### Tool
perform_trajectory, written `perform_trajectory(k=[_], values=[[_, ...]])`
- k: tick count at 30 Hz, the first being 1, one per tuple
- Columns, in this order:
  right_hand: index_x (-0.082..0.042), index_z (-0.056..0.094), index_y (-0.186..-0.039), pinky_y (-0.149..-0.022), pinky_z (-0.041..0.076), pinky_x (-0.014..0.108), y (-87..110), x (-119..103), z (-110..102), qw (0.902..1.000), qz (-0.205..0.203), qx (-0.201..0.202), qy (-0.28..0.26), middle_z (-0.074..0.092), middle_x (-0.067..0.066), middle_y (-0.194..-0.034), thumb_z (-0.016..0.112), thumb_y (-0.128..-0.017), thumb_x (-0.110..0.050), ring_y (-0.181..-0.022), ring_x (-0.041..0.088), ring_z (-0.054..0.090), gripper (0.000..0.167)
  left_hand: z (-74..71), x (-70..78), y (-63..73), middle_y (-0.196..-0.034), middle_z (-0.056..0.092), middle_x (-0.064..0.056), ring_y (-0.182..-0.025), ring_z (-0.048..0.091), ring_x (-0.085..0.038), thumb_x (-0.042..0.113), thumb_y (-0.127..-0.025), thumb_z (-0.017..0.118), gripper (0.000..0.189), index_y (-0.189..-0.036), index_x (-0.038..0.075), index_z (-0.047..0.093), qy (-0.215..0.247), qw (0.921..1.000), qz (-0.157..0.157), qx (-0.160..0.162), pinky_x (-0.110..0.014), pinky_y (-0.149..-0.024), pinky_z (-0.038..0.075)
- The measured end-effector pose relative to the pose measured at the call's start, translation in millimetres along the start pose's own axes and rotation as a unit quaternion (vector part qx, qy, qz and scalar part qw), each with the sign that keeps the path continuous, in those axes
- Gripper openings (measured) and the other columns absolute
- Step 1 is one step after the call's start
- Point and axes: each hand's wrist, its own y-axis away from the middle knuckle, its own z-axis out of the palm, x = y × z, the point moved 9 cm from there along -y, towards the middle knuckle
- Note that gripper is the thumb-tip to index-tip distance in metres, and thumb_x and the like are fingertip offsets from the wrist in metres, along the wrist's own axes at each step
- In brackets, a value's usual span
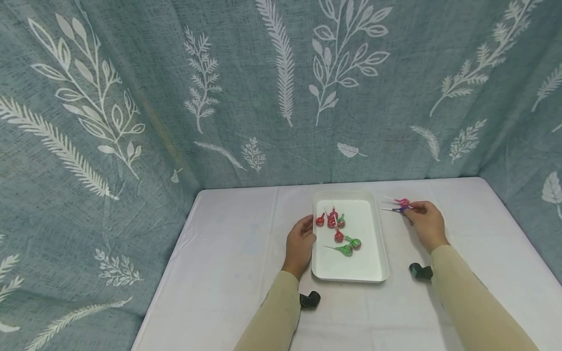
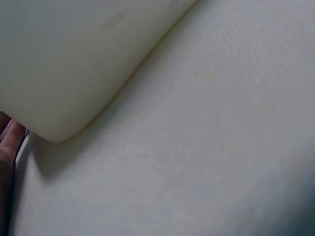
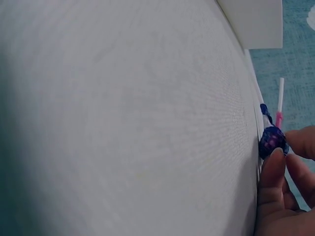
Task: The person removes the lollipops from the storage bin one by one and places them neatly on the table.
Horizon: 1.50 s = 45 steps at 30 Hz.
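My left hand (image 1: 301, 242) is at the left side of a white tray (image 1: 371, 263), with its fingers against the outer wall. In the left wrist view, only fingers (image 2: 11, 140) show by the tray's corner. Several lollipops lie in the tray, in red wrappers (image 1: 338, 236) and green wrappers (image 1: 345, 250). To the right of the tray, my right hand (image 1: 426, 224) pinches a blue-wrapped lollipop (image 3: 272, 142) between thumb and fingertips, its stick pointing left. Right behind it is a pink-wrapped lollipop (image 1: 404, 201), overlapped in part by the fingers.
A white cloth covers the table (image 1: 237, 243). Patterned blue-green curtains (image 1: 263, 97) stand behind it and at both sides. Dark devices (image 1: 310, 300) are worn at both wrists, near the tray's front corners.
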Motion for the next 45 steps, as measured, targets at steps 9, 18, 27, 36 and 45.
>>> perform_trajectory(k=[9, 18, 27, 36, 45], values=[[0.009, 0.057, -0.141, -0.072, 0.054, 0.014, -0.1, 1.5, -0.6, 1.0, 0.0, 0.009, -0.001, 0.064, 0.021, -0.122, 0.063, -0.108, -0.017, -0.086, 0.005, 0.061, 0.043, -0.3, -0.7, -1.1, -0.143, 0.068, -0.01, -0.13, 0.066, -0.023, -0.002, -0.093, 0.054, 0.059, -0.151, 0.004, 0.06, -0.004, 1.0, 0.002, 0.001, -0.034, -0.107, 0.055], [0.009, 0.057, -0.143, -0.074, 0.054, 0.014, 2.2, 0.1, -1.5, 0.9998, 0.002, 0.012, -0.018, 0.063, 0.021, -0.125, 0.062, -0.109, -0.017, -0.09, 0.008, 0.061, 0.044, -0.6, -1.6, -2.0, -0.143, 0.068, -0.01, -0.13, 0.067, -0.023, -0.002, -0.093, 0.054, 0.059, -0.151, 0.004, 0.06, -0.007, 1.0, 0.001, 0.002, -0.034, -0.107, 0.055], [0.008, 0.058, -0.141, -0.07, 0.054, 0.014, 9.7, -8.2, -2.6, 0.9988, -0.017, 0.026, -0.038, 0.061, 0.02, -0.126, 0.064, -0.108, -0.016, -0.085, 0.005, 0.061, 0.042, -2.1, -0.2, -1.1, -0.143, 0.068, -0.01, -0.13, 0.066, -0.023, -0.003, -0.092, 0.054, 0.06, -0.151, 0.003, 0.06, -0.015, 0.9999, 0.001, 0.002, -0.034, -0.107, 0.055], [0.006, 0.06, -0.138, -0.067, 0.055, 0.019, 19.7, -23.4, 2.3, 0.9978, -0.044, 0.022, -0.046, 0.061, 0.018, -0.128, 0.065, -0.108, -0.018, -0.088, 0.008, 0.059, 0.039, -2.3, 0.6, 0.0, -0.144, 0.067, -0.012, -0.131, 0.066, -0.025, -0.005, -0.092, 0.053, 0.06, -0.151, 0.001, 0.06, -0.006, 0.9999, 0.012, 0.0, -0.035, -0.108, 0.054], [0.005, 0.061, -0.137, -0.068, 0.055, 0.023, 31.2, -44.2, 18.4, 0.9965, -0.071, -0.004, -0.045, 0.064, 0.019, -0.121, 0.064, -0.109, -0.02, -0.095, 0.021, 0.063, 0.038, -3.0, 0.7, 1.1, -0.143, 0.068, -0.011, -0.13, 0.067, -0.024, -0.004, -0.092, 0.054, 0.059, -0.151, 0.001, 0.06, -0.012, 0.9998, 0.015, 0.001, -0.035, -0.107, 0.055]])
